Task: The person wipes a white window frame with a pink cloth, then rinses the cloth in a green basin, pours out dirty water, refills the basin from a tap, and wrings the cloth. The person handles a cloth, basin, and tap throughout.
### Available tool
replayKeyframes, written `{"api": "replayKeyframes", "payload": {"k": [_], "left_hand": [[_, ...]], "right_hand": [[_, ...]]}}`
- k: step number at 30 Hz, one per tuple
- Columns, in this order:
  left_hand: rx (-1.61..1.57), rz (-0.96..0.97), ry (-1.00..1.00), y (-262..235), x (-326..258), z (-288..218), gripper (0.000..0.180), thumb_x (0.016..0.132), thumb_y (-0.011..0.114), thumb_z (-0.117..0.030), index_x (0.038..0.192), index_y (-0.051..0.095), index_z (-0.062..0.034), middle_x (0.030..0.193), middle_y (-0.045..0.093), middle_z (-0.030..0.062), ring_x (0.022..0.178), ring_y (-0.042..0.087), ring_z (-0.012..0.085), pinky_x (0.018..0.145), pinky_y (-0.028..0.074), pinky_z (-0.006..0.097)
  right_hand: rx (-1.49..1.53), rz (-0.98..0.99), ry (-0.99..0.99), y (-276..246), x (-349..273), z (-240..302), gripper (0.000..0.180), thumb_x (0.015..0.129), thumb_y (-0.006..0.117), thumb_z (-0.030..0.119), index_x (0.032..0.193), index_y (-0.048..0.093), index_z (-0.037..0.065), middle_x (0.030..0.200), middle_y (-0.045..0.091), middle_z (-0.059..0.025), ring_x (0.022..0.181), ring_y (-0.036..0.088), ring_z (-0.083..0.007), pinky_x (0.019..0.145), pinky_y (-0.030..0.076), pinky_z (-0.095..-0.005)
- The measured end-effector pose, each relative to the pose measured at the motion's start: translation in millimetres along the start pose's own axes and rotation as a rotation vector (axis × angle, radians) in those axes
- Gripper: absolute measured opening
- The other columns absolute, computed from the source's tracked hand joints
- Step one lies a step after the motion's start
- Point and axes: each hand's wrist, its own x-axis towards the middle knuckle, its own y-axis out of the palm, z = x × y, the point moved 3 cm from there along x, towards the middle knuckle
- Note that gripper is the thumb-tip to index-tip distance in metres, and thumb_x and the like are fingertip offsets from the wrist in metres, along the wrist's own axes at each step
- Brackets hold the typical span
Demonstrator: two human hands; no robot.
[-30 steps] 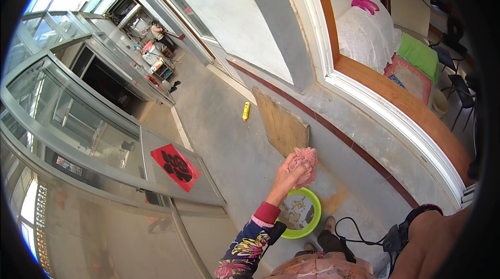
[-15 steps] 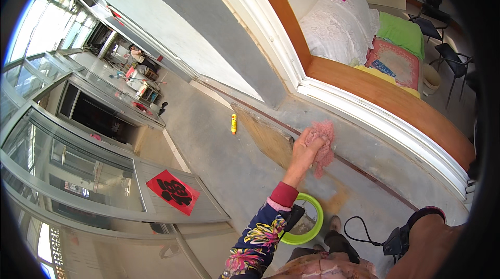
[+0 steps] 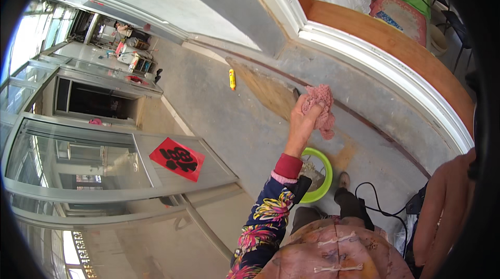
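Note:
My left hand point(image 3: 303, 121), reaching out in a flowered sleeve with a red cuff, is closed around a crumpled pink cloth point(image 3: 324, 104). The cloth hangs loosely past the fingers, above the grey floor beside the sill of a large window. Below the wrist stands a round container with a bright green rim point(image 3: 327, 167), its grey contents partly covered by the sleeve. No right hand can be made out; a blurred brownish-pink shape point(image 3: 442, 216) fills the lower right, and I cannot tell if it is my arm.
A yellow can point(image 3: 232, 79) and a worn wooden board point(image 3: 265, 89) lie beyond my hand. The white window frame point(image 3: 364, 52) curves along the right. On the left are glass doors with a red paper sign point(image 3: 177, 159). A black cable point(image 3: 372, 195) loops near my feet.
My left hand has moved slightly upward in the picture with the cloth still in it. The view has tilted down, so more of my apron and legs shows.

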Motion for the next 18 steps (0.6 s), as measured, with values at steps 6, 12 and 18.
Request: {"api": "replayKeyframes", "payload": {"k": [6, 12, 18], "left_hand": [[-0.347, -0.277, -0.411, -115, -100, 150, 0.029, 0.088, 0.053, -0.009, 0.115, 0.062, -0.0012, 0.105, 0.066, 0.0059, 0.094, 0.063, 0.0167, 0.085, 0.050, 0.030], [-0.352, -0.549, -0.607, -199, -196, 312, 0.038, 0.093, 0.057, -0.013, 0.128, 0.056, -0.0008, 0.118, 0.065, 0.0078, 0.106, 0.063, 0.0192, 0.095, 0.050, 0.031], [-0.511, -0.638, -0.818, -246, -240, 505, 0.043, 0.100, 0.048, -0.033, 0.130, 0.056, -0.0033, 0.122, 0.062, 0.0059, 0.109, 0.059, 0.0165, 0.096, 0.046, 0.030]], "right_hand": [[0.003, -0.517, 0.898, -85, -127, -176, 0.043, 0.096, 0.057, 0.031, 0.130, 0.051, 0.004, 0.092, 0.065, -0.0114, 0.074, 0.068, -0.0199, 0.064, 0.055, -0.0322], [-0.133, -0.666, 1.804, -105, -357, -350, 0.038, 0.098, 0.053, 0.035, 0.121, 0.060, 0.006, 0.103, 0.062, -0.0068, 0.082, 0.065, -0.0169, 0.070, 0.055, -0.0329], [-0.300, -0.528, 2.095, -112, -556, -490, 0.039, 0.097, 0.053, 0.036, 0.122, 0.061, 0.007, 0.112, 0.062, -0.0065, 0.087, 0.064, -0.0182, 0.074, 0.054, -0.0353]]}}
